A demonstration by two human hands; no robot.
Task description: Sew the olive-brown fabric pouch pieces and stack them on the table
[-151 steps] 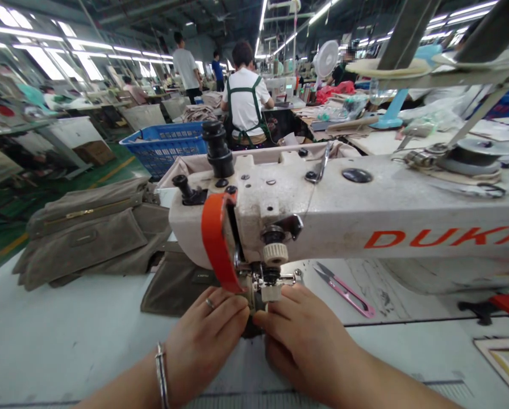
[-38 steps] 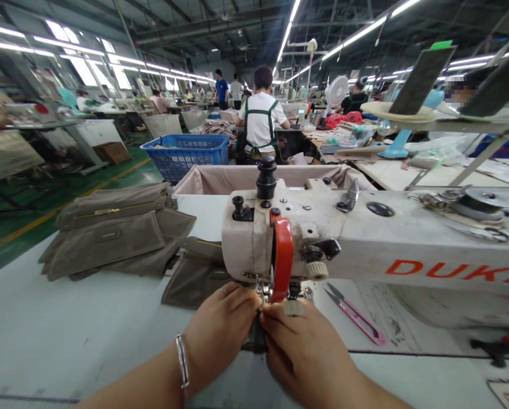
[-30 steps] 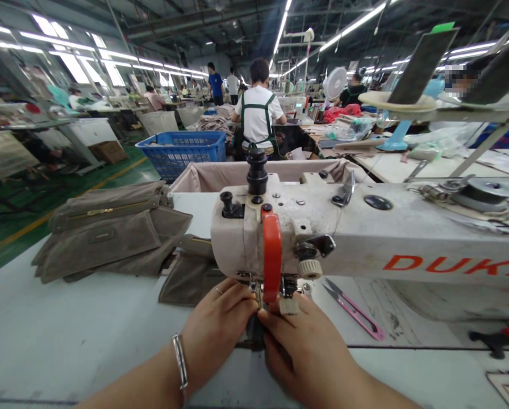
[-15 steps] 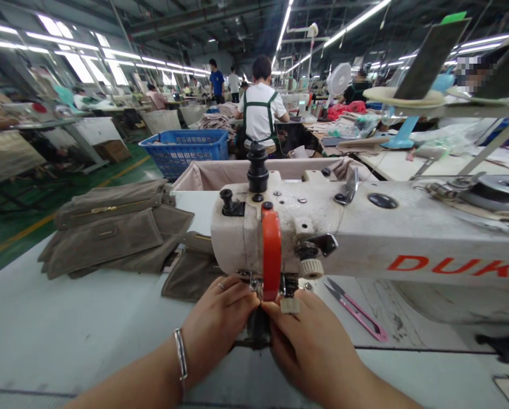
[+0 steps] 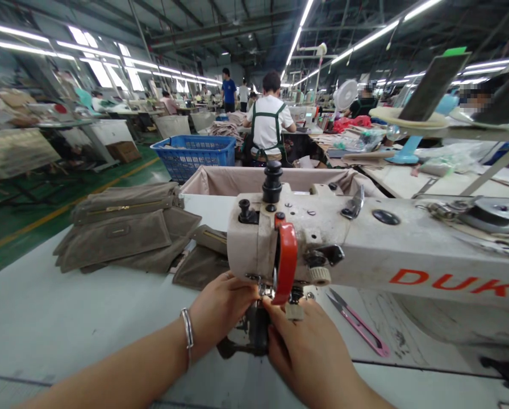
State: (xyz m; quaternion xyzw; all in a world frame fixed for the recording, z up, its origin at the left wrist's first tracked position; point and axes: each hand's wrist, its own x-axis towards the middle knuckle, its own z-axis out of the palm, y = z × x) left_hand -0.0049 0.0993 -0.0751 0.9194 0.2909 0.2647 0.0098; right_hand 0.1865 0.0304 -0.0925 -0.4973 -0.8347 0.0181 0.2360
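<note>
A white sewing machine [image 5: 365, 250] with an orange-red guard [image 5: 285, 266] stretches across the table. Both my hands work at its needle area, under the head. My left hand [image 5: 220, 309], a silver bangle on its wrist, has its fingers curled and pinched by the presser foot. My right hand [image 5: 305, 346] is closed too, fingertips meeting the left ones at a small dark part [image 5: 254, 332]. What the fingers grip is too small to name.
Stacked brown bag panels [image 5: 126, 230] lie at the left, and one more [image 5: 199, 267] lies behind the needle. Pink thread snips [image 5: 357, 326] rest to the right. A fabric-lined bin [image 5: 275, 179] and a blue basket [image 5: 195, 156] stand behind. A person in a green apron sits beyond.
Both hands have stayed at the needle throughout. The view has drifted, and the dark part below the needle now shows more between my fingers.
</note>
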